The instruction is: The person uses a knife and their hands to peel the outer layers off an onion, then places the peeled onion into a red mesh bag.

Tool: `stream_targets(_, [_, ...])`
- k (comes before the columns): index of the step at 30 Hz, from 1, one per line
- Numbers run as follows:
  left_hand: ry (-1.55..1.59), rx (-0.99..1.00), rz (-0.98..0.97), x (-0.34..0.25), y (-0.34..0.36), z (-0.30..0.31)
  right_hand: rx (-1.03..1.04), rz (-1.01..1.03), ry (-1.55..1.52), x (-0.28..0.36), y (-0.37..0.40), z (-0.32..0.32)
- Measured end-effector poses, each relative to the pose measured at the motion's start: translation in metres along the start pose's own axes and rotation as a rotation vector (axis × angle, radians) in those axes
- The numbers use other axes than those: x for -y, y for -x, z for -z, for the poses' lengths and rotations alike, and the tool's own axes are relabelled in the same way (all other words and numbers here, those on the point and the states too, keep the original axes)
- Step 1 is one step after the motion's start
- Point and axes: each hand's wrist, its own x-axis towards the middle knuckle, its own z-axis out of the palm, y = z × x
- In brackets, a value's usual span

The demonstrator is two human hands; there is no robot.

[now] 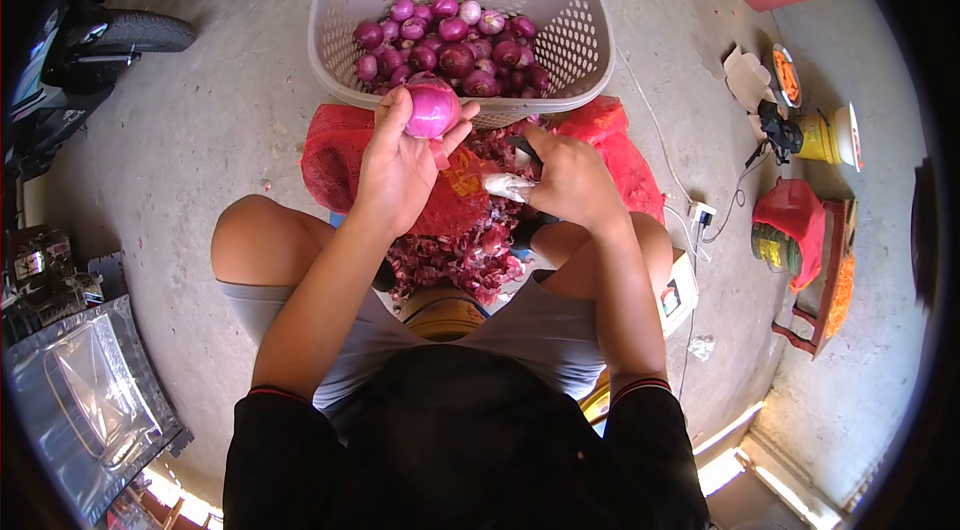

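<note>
Holding the peeled onion (432,110) in your left hand (395,175), fingers wrapped round it just at the near rim of the basket (338,30), you look done peeling this one imo, so dropping it in only needs a short reach over. Your right hand (572,185) is closed on the knife (505,187), the basket has a pile of onions (455,50), and skins (455,255) sit heaped on the red mesh sack (335,160).

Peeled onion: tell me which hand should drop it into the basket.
Left, most likely. The left hand holds the peeled onion right beside the basket rim, while the right hand sits farther back, gripping a knife.
</note>
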Motion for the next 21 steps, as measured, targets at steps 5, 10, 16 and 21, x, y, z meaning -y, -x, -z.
stream_targets(5, [-0.053,-0.018,0.065,0.015,0.002,0.000,-0.172,0.130,-0.001,0.020,-0.006,-0.007])
stream_targets(10, [-0.012,0.000,0.103,0.026,0.006,0.001,-0.195,0.203,0.046,0.022,-0.010,-0.020])
stream_targets(16, [-0.023,0.035,0.096,0.024,0.006,0.002,-0.099,0.255,0.023,0.021,-0.011,-0.029])
stream_targets(21, [-0.029,-0.077,0.175,0.011,0.004,0.001,0.057,0.360,-0.048,0.014,-0.008,-0.027])
